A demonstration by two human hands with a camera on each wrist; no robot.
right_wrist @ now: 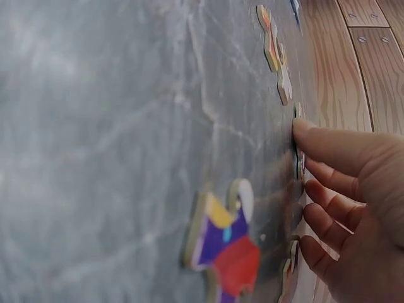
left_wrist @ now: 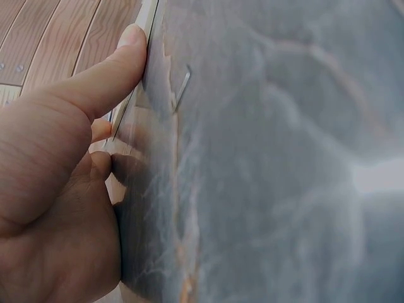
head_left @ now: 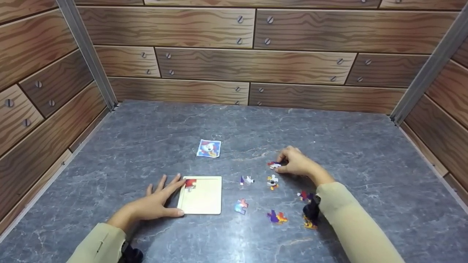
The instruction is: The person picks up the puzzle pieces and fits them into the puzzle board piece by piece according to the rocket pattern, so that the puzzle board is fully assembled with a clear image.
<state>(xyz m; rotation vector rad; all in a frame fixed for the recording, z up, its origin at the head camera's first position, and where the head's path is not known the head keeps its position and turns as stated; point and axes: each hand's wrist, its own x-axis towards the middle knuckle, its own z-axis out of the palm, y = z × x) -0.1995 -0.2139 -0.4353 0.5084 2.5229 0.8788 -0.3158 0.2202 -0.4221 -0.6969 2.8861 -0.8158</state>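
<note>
My left hand (head_left: 155,202) rests at the left edge of the cream puzzle tray (head_left: 204,199), fingers spread and thumb at its lower left corner. One red piece (head_left: 190,183) lies in the tray's upper left corner. My right hand (head_left: 298,162) has its thumb and fingers at the two sides of a red and white piece (head_left: 274,165) on the table. Just below that piece lies a white and orange one (head_left: 272,182). In the right wrist view the thumb touches the edge of the piece (right_wrist: 299,148), which is seen nearly edge-on.
Between tray and right arm lie a purple and white piece (head_left: 246,180), a light blue piece (head_left: 241,206) and a purple and orange piece (head_left: 276,217). More pieces (head_left: 310,223) are partly behind the right wrist camera. A picture card (head_left: 209,148) lies beyond the tray.
</note>
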